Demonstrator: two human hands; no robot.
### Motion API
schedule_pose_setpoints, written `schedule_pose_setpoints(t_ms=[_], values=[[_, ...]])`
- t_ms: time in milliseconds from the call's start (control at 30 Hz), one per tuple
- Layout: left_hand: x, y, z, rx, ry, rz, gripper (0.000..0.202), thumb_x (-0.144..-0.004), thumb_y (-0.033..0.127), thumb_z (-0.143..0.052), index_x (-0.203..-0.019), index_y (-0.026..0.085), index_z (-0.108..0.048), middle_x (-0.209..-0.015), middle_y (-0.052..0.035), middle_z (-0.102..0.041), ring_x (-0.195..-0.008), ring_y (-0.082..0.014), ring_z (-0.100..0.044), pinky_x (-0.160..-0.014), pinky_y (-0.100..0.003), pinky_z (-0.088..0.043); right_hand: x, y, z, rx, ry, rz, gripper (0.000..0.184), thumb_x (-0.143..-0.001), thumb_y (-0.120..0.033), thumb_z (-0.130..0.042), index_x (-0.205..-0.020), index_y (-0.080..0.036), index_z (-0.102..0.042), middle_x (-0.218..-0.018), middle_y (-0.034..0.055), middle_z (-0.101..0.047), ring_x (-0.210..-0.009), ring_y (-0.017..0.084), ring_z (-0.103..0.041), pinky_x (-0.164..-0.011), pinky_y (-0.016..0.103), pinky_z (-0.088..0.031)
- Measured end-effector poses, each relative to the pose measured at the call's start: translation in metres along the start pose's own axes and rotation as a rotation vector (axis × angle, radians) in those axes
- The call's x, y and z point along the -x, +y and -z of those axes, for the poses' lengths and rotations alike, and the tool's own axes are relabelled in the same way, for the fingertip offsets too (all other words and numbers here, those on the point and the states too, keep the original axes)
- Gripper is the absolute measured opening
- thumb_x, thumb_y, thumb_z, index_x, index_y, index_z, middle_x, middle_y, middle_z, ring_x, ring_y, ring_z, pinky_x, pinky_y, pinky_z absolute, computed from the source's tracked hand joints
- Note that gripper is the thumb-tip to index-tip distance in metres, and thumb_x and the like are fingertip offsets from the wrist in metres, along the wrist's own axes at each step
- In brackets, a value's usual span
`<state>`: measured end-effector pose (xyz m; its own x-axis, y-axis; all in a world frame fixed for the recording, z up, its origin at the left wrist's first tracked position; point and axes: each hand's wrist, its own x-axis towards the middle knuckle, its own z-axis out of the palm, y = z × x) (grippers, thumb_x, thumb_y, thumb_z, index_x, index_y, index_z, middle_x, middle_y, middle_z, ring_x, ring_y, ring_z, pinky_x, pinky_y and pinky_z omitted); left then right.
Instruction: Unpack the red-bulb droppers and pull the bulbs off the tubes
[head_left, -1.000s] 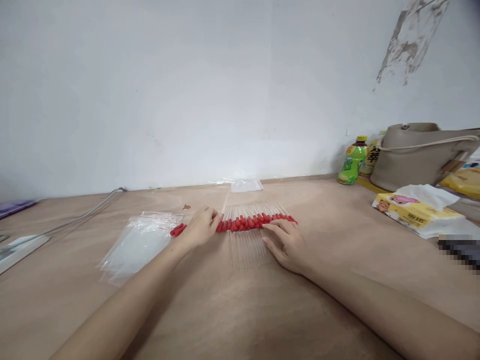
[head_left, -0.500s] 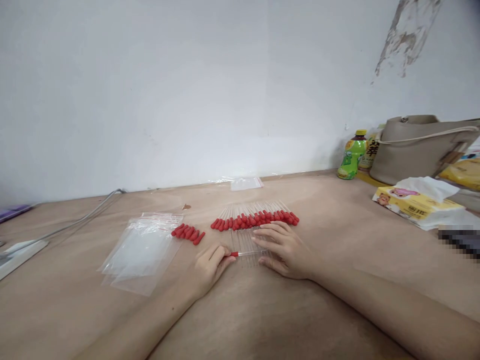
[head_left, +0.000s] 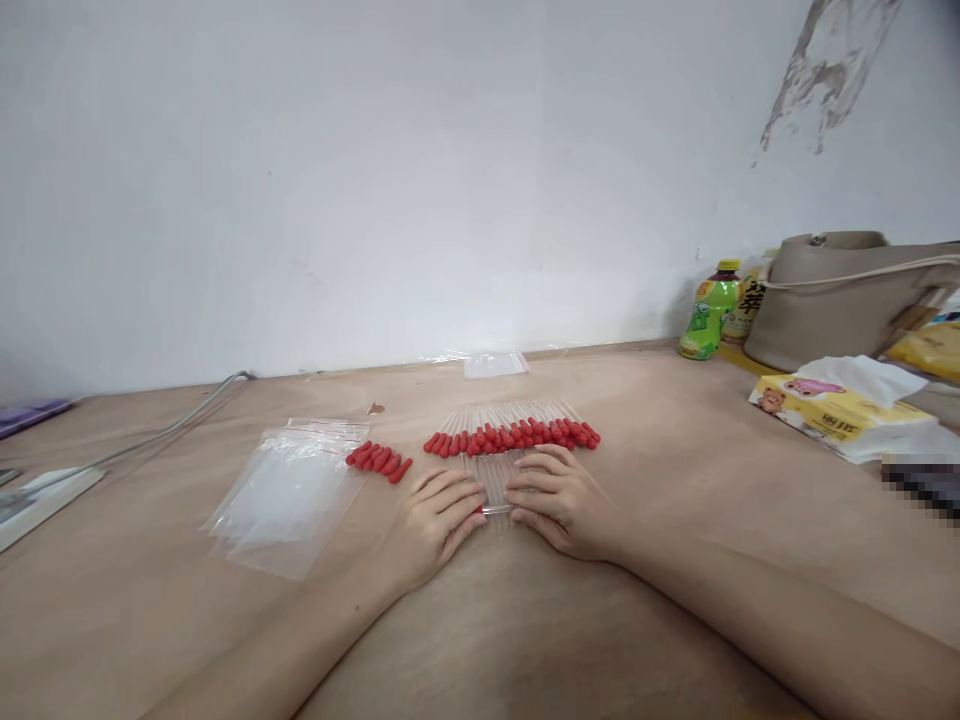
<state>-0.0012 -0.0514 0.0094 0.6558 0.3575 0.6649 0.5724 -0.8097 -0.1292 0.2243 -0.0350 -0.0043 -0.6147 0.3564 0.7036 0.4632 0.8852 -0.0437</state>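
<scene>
My left hand (head_left: 439, 518) is closed around the red rubber bulb of a dropper, with only a sliver of red showing at the fingertips. The dropper's clear tube (head_left: 496, 510) lies crosswise between my hands. My right hand (head_left: 559, 505) grips its other end, thumb below and fingers curved over the tube. Beneath and just beyond it, several loose clear tubes (head_left: 493, 477) lie side by side. Behind these, many droppers with red bulbs (head_left: 517, 435) are fanned out, tips toward the wall. Several loose red bulbs (head_left: 380, 461) lie left of them.
Clear zip bags (head_left: 281, 505) are stacked on the left, and another bag (head_left: 495, 365) lies by the wall. A grey cable (head_left: 180, 425) runs along the far left. On the right stand a green bottle (head_left: 707, 315), a beige bag (head_left: 817, 300) and a tissue pack (head_left: 832, 410).
My left hand has moved right, toward my right hand, and now covers most of the red bulb. Less tube shows between the hands. My right hand has hardly moved.
</scene>
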Motion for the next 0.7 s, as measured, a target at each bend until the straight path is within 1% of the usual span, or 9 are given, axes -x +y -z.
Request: schedule_pose_setpoints(t_ms=[67,167,233,333,433,567,700], values=[[0.000,0.001,-0.001,0.005,0.017,-0.004,0.016,-0.082,0.020,-0.054,-0.097,0.018,-0.061,-0.093,-0.0038,-0.068,-0.094,-0.0181,-0.060,-0.085,-0.037,-0.044,-0.001,-0.002,0.001,0.005,-0.032,-0.006,0.023,-0.084,-0.029,-0.050,-0.104,-0.023,-0.061,-0.096,0.0029,-0.067,-0.101,0.019,-0.053,-0.094,0.042,-0.034],[0.001,0.001,-0.003,-0.001,0.039,-0.013,0.017,-0.082,0.019,-0.054,-0.097,0.018,-0.060,-0.093,-0.0040,-0.069,-0.092,-0.0181,-0.061,-0.086,-0.037,-0.045,-0.002,-0.005,0.000,0.012,-0.074,-0.007,0.034,-0.083,-0.039,-0.051,-0.111,-0.020,-0.057,-0.107,0.0055,-0.063,-0.107,0.020,-0.051,-0.097,0.044,-0.031],[0.001,0.002,-0.003,-0.008,0.052,-0.025,0.017,-0.081,0.019,-0.055,-0.098,0.018,-0.060,-0.093,-0.0041,-0.069,-0.092,-0.0179,-0.061,-0.086,-0.037,-0.045,-0.003,-0.007,-0.004,0.014,-0.079,-0.011,0.037,-0.084,-0.041,-0.049,-0.112,-0.019,-0.056,-0.109,0.0064,-0.063,-0.109,0.021,-0.051,-0.098,0.045,-0.031],[0.001,0.002,-0.003,-0.015,0.052,-0.038,0.018,-0.082,0.019,-0.054,-0.099,0.018,-0.060,-0.094,-0.0045,-0.068,-0.093,-0.0179,-0.061,-0.087,-0.037,-0.045,-0.004,-0.008,-0.009,0.001,-0.062,-0.018,0.028,-0.088,-0.032,-0.045,-0.109,-0.020,-0.058,-0.106,0.0041,-0.065,-0.109,0.020,-0.052,-0.099,0.045,-0.032],[0.000,0.003,-0.002,-0.004,0.024,-0.035,0.018,-0.082,0.022,-0.055,-0.099,0.018,-0.060,-0.095,-0.0045,-0.068,-0.094,-0.0187,-0.060,-0.088,-0.038,-0.045,-0.004,-0.008,-0.012,-0.029,-0.048,-0.005,0.023,-0.088,-0.026,-0.044,-0.104,-0.020,-0.060,-0.103,0.0019,-0.066,-0.108,0.018,-0.053,-0.099,0.042,-0.034],[-0.001,0.007,-0.001,0.017,0.016,-0.045,0.013,-0.081,0.022,-0.055,-0.092,0.019,-0.062,-0.094,-0.0031,-0.069,-0.093,-0.0177,-0.061,-0.090,-0.037,-0.043,-0.004,-0.009,-0.011,-0.084,-0.047,0.064,0.021,-0.088,-0.021,-0.045,-0.102,-0.019,-0.060,-0.101,0.0014,-0.066,-0.106,0.016,-0.055,-0.099,0.038,-0.037],[-0.003,0.010,0.002,0.024,-0.002,-0.058,0.012,-0.082,0.019,-0.053,-0.090,0.019,-0.061,-0.092,-0.0024,-0.069,-0.093,-0.0152,-0.061,-0.093,-0.035,-0.040,-0.002,-0.009,-0.009,-0.109,-0.040,0.123,0.018,-0.087,-0.018,-0.045,-0.099,-0.018,-0.059,-0.097,0.0024,-0.068,-0.104,0.014,-0.056,-0.099,0.035,-0.038]])
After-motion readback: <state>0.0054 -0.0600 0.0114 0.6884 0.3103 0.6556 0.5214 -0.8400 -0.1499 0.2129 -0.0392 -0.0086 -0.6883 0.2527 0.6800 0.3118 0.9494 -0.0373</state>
